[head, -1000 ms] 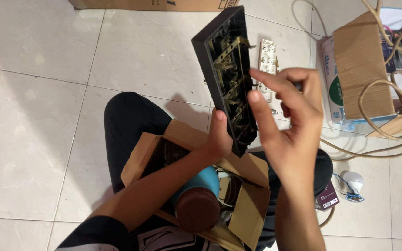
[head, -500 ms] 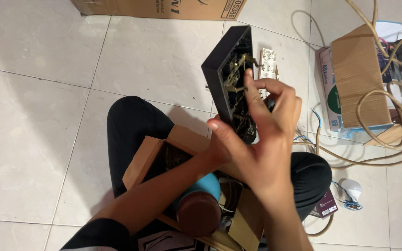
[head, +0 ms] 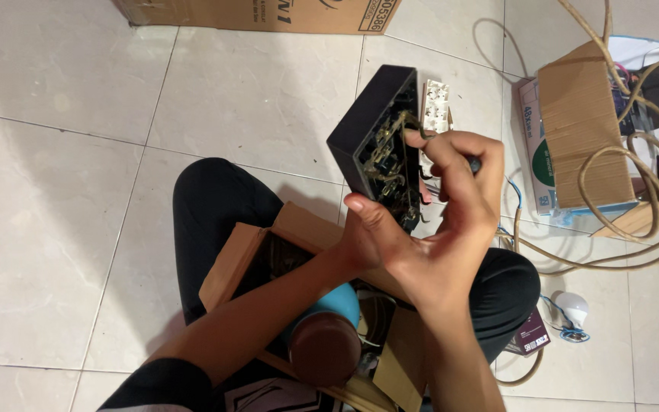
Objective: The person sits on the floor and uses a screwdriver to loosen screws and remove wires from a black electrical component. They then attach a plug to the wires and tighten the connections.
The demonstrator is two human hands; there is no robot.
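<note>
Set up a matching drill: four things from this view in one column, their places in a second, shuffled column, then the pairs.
Things:
1. black box
2. white bulb
3. blue bottle
4. tan cable

Places:
A. inside the open carton on the lap
B. on the tiles by the right knee
C. held up in both hands
D. looped about the cartons at the right

Pairs: 1-C, 2-B, 3-A, 4-D

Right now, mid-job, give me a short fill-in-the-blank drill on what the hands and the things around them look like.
1. The left hand holds the black box from ____.
2. The right hand reaches its fingers into the box's ____ side, among the wiring.
3. In the open cardboard box on the lap stands a bottle with a ____ cap.
4. The white bulb lies on the ____ floor.

Missing words: below; open; brown; tiled
</note>
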